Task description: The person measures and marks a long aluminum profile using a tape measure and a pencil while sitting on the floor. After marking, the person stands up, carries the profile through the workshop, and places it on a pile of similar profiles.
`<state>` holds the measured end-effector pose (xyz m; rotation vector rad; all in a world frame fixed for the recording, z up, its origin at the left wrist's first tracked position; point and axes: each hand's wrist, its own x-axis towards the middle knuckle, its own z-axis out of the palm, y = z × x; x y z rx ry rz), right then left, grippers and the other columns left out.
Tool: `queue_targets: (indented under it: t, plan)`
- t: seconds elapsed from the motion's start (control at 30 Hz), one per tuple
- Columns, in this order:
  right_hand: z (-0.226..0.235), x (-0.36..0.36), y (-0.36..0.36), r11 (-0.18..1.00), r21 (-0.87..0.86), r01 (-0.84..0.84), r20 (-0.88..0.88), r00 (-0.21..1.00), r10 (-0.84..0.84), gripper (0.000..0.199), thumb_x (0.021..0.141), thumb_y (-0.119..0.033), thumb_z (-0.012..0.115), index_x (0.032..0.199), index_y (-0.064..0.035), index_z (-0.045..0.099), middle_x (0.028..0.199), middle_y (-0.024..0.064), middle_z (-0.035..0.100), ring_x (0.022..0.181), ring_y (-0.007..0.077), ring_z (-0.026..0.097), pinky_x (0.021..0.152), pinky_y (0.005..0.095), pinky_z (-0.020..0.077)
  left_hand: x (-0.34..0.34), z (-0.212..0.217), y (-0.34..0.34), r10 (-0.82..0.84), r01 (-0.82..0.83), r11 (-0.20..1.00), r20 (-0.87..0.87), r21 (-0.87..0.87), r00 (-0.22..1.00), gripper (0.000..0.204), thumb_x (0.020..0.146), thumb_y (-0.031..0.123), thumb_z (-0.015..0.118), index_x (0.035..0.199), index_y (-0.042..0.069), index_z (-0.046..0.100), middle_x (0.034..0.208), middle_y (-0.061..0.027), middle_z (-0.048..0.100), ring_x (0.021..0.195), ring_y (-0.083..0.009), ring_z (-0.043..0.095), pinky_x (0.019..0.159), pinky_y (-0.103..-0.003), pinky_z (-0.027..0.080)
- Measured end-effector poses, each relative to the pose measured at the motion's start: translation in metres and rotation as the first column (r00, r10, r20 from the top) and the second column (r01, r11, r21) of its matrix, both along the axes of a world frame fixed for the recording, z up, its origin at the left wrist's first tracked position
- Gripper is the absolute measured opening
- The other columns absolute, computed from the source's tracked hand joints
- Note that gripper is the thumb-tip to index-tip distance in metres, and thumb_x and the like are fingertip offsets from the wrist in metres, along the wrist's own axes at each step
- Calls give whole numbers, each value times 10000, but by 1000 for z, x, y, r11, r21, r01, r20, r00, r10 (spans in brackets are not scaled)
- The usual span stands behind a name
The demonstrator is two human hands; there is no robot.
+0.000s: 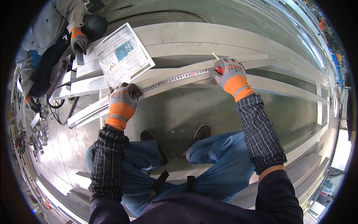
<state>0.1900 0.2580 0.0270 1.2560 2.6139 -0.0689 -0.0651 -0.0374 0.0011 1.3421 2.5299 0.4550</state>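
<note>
A tape measure's white blade [175, 79] is stretched along a long, pale metal bar [250, 59] in front of me. My left hand [123, 101], in a grey and orange glove, is closed at the blade's left end; its fingertips partly hide that end. At the other end my right hand [232, 75], gloved alike, is wrapped round the tape measure, whose red case [219, 70] shows between thumb and fingers. A thin, pale, pencil-like stick [215, 55] juts up from the right hand. Just beyond my left hand a printed sheet [108, 56] lies on the bars.
Several long metal bars [186, 31] run across behind the measured one. At the far left a co-worker's gloved hand [78, 39] holds a flat metal piece [79, 56]. Cables [55, 104] lie on the floor nearby. More bars [304, 173] lie at the near right.
</note>
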Motion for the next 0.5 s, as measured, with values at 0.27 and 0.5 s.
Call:
queue_targets:
  t: [0.27,0.5]
  plan:
    - [2,3,-7,1000,17,-12,-23,1000,12,580,904,-550,696,1275,-105,670,1326,105,664,1283,322,590,1117,436,468,-3,0,-2,-3,3,1000,-11,-7,1000,153,843,102,751,971,182,778,997,-78,749,1006,-319,693,902,-441,547]
    - [10,-2,-9,1000,-8,10,5,1000,-10,574,907,-536,712,1307,-129,655,1353,104,654,1327,315,566,1144,426,453,-5,6,-1,10,-10,998,12,-56,1000,147,871,102,738,981,184,789,995,-90,752,990,-327,700,881,-431,556]
